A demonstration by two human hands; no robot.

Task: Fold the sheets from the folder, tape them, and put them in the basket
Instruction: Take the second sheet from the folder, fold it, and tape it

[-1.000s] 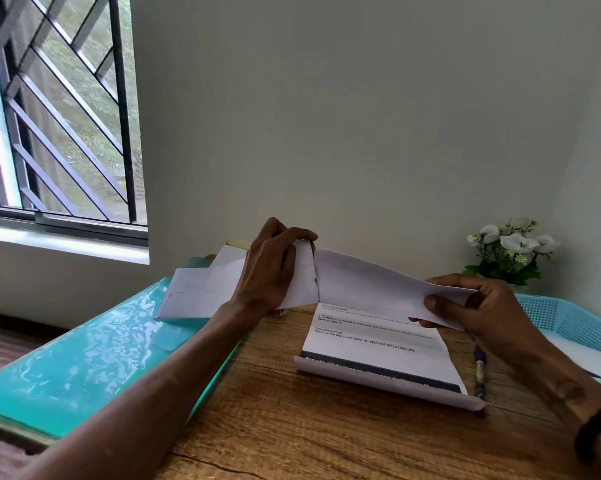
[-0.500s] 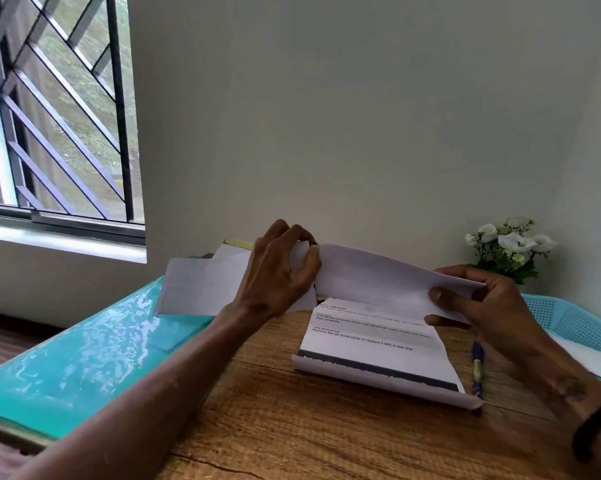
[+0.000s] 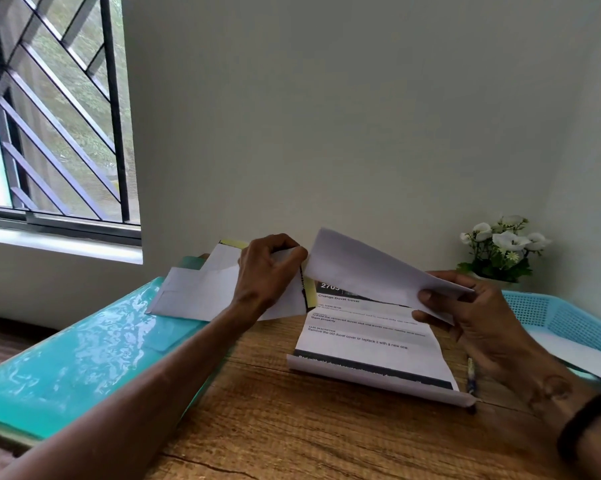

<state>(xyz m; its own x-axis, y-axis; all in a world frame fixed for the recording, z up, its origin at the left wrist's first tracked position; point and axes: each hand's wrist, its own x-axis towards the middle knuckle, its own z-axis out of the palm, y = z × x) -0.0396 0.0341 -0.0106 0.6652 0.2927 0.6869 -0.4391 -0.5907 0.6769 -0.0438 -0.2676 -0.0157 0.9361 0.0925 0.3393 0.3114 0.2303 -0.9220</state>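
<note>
A printed white sheet (image 3: 368,341) lies on the wooden table (image 3: 274,427), its near edge curled up and its far flap (image 3: 361,268) lifted. My right hand (image 3: 465,313) pinches the flap's right corner. My left hand (image 3: 267,271) grips the flap's left end, beside other white sheets (image 3: 202,292) that rest on the turquoise folder (image 3: 77,355). A light blue basket (image 3: 562,317) stands at the right with a white sheet inside. No tape can be made out.
A pen (image 3: 470,375) lies on the table just right of the printed sheet, under my right wrist. A small pot of white flowers (image 3: 499,251) stands at the back right against the wall. A barred window (image 3: 49,109) is at left.
The far flap has risen and opened, uncovering the sheet's printed heading. My right hand has lifted slightly with its corner; my left hand stays at the flap's left end.
</note>
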